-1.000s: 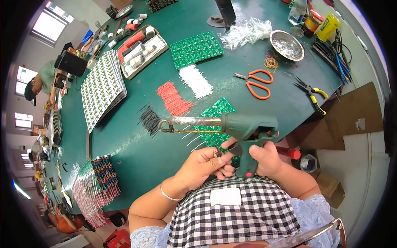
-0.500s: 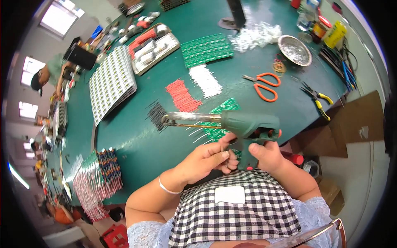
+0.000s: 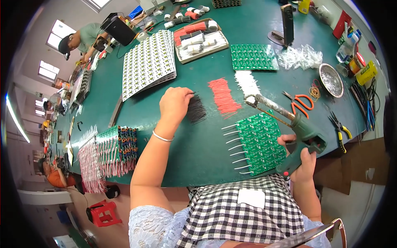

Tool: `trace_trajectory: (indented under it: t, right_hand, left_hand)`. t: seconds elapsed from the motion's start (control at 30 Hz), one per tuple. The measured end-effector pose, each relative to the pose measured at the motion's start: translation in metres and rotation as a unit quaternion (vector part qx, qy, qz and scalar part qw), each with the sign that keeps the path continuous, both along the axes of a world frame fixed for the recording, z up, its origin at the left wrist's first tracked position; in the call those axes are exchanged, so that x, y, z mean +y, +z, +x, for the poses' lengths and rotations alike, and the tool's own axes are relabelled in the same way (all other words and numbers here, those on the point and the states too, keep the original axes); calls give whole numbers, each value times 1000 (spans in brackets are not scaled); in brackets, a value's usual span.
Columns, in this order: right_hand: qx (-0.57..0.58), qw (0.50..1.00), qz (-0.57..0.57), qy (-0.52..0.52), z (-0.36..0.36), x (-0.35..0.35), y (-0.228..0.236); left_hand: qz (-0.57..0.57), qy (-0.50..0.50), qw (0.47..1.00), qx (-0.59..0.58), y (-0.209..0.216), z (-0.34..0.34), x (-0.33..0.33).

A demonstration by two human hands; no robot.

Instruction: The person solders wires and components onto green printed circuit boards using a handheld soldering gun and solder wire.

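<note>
My left hand (image 3: 174, 104) reaches over the table, its thumb and fingers pinched on the far end of a black wire at the pile of short black wires (image 3: 198, 110). In my right hand (image 3: 305, 165) is a green soldering gun (image 3: 308, 131) gripped by its handle, with its long metal tip pointing up and left. Beneath the gun lies a green circuit board panel (image 3: 259, 142); several white wires (image 3: 235, 145) stick out from its left edge. Red wires (image 3: 223, 97) and white wires (image 3: 248, 84) lie in bundles to the right of the black ones.
Stacked white board sheets (image 3: 149, 66) and a tray of wire bundles (image 3: 202, 41) are farther back. Another green board (image 3: 254, 57) lies behind the white wires. Orange-handled scissors (image 3: 302, 103), yellow-handled pliers (image 3: 341, 131) and a metal bowl (image 3: 331, 80) are at right. Wired boards (image 3: 111, 155) stand at left.
My left hand has left its place beside the soldering gun and moved left and away to the black wires. The gun has moved right, uncovering the green board; the view has shifted.
</note>
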State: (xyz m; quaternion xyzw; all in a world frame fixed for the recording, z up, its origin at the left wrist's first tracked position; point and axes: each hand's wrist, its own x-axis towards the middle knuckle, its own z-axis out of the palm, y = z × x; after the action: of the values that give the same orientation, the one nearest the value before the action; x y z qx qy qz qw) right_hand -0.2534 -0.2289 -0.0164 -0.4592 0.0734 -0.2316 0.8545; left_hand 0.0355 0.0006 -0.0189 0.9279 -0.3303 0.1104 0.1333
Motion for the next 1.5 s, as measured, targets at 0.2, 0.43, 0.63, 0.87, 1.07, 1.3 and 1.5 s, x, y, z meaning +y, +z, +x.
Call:
trace_trajectory:
  t: [0.2, 0.43, 0.63, 0.87, 1.07, 1.3, 1.5]
  right_hand:
    - [17, 999, -12, -27, -5, -2, -7]
    - [43, 997, 14, -55, -15, -3, -8]
    - [26, 997, -66, -9, -3, 5, 15]
    - [45, 989, -78, 119, 23, 17, 36]
    - [71, 981, -81, 160, 10, 15, 20]
    - [78, 981, -87, 156, 2, 16, 3]
    - [42, 989, -73, 119, 0, 21, 7]
  left_hand:
    - [25, 16, 1000, -7, -3, -4, 4]
    - [-116, -57, 992, 9, 14, -27, 0]
    - [-271, -157, 698, 644, 30, -106, -42]
    - [-252, -101, 519, 811, 40, -141, -51]
    - [-248, -104, 508, 819, 34, -147, -57]
    - [-232, -99, 513, 820, 39, -147, -61]
    - [-217, -137, 551, 794, 31, -144, -63]
